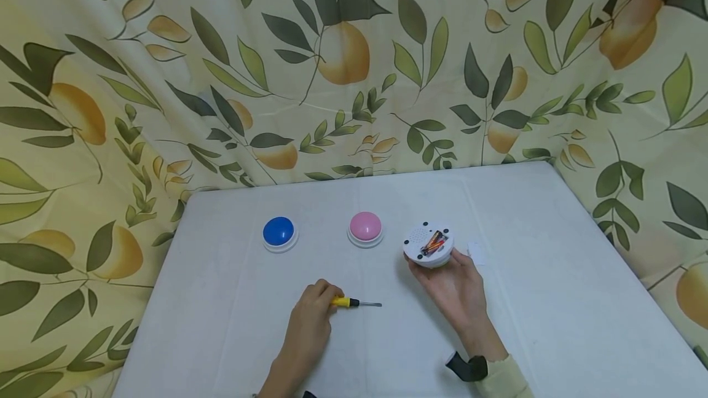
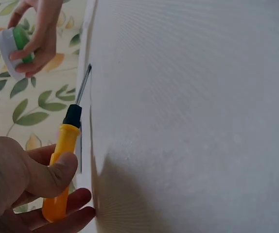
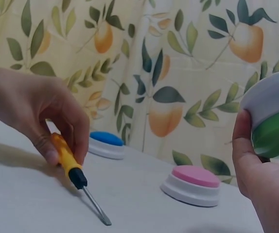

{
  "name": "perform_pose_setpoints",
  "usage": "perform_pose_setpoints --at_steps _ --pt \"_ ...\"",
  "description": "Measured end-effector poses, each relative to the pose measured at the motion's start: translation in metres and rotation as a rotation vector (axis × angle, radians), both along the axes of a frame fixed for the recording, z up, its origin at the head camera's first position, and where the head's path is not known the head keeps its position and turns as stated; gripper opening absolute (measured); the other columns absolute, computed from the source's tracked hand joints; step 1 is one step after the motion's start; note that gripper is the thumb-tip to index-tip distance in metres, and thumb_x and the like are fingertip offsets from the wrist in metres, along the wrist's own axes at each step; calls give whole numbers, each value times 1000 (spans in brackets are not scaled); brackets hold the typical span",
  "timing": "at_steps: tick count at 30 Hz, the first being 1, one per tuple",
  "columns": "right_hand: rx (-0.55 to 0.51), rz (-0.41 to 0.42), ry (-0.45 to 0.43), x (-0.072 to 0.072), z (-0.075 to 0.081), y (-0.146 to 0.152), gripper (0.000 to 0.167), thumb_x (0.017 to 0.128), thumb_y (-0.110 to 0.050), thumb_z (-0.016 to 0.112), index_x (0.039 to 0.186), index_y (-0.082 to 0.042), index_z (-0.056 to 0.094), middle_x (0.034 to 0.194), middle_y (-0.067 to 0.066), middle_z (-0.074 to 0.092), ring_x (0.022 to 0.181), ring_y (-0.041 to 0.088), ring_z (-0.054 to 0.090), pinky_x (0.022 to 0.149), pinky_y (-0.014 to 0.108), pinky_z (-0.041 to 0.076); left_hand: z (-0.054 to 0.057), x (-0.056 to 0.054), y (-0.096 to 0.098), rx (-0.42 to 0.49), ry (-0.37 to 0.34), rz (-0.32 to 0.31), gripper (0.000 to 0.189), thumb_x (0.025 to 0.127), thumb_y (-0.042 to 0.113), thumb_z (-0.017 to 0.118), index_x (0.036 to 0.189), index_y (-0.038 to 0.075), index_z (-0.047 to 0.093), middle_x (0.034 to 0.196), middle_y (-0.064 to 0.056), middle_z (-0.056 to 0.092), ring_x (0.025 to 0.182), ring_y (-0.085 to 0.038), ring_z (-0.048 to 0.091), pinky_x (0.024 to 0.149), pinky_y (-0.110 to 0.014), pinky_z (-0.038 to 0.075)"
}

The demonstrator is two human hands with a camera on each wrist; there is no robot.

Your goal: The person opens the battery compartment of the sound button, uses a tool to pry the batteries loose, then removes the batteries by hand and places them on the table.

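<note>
My left hand (image 1: 311, 318) grips a screwdriver (image 2: 67, 145) by its yellow handle, low over the white table; its flat metal tip points right in the head view. In my right hand (image 1: 456, 287) is a round white button with a green top (image 3: 278, 131), held upside down. Its underside (image 1: 416, 237) faces up, showing small dark feet and an open compartment with batteries (image 1: 434, 243) inside. In the right wrist view the green dome rests against my fingers and palm.
A blue button (image 1: 278, 231) and a pink button (image 1: 365, 226) stand on white bases toward the table's back. A small white piece (image 1: 476, 252) lies on the white table (image 1: 553, 300) just right of my right hand. Fruit-patterned cloth (image 1: 343, 121) hangs behind.
</note>
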State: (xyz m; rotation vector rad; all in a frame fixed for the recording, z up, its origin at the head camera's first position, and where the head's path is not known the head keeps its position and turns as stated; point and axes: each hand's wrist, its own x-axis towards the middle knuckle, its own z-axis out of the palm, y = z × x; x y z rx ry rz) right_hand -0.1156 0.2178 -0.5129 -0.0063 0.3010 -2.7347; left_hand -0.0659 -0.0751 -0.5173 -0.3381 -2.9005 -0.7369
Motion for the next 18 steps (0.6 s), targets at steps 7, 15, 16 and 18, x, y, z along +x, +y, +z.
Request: perform_pose_setpoints --at_steps 7,15,16,18 --pt "35 32 23 0 0 -1 59 112 -31 25 165 -41 1 168 4 12 145 38 46 121 46 41 -4 0 -1 -57 -16 4 30 82 -1 83 102 20 74 101 7 68 99 -16 61 84 -33 58" --pt "42 71 55 -2 0 -4 62 111 -29 27 166 -39 -1 166 6 19 145 37 46 119 45 42 -1 -3 -2 -174 -29 -42 27 84 3 83 104 19 75 99 4 69 98 -19 61 81 -38 54" --pt "43 77 56 -2 1 -5 62 111 -29 27 166 -39 0 166 6 20 145 37 46 120 45 42 1 -4 -2 -192 -40 -51 26 85 4 83 104 19 75 99 3 69 98 -19 60 81 -39 54" --pt "42 84 56 -1 1 -6 62 111 -29 28 166 -38 0 166 6 22 145 36 46 119 45 42 4 -6 -3 -225 -70 -68 25 86 7 83 106 18 75 99 2 68 96 -19 59 82 -39 54"
